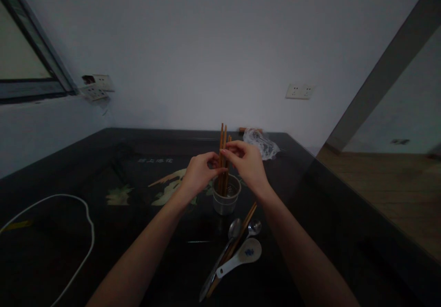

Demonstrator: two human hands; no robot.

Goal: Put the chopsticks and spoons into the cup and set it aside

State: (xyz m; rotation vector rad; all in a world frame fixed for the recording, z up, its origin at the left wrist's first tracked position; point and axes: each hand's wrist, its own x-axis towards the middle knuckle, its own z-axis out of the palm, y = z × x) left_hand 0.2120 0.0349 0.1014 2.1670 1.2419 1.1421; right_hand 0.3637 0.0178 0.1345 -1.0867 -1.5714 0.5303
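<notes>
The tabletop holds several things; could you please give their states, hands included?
Held chopsticks: upright in metal container
Metal container: upright, open-topped
Left hand: closed on held chopsticks
Right hand: likewise
Loose chopsticks: lying
Metal spoons: lying
White spoon: lying
Plastic bag: crumpled
White cable: curved

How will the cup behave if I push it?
The cup looks metallic and thin-walled, so probably stiff and fairly light. The chopsticks in it rise well above its rim, so pushing them might tip it. Its round wall suggests it could roll if toppled.

Wooden chopsticks (221,138), metal cup (225,205), glossy tabletop (138,238)
</notes>
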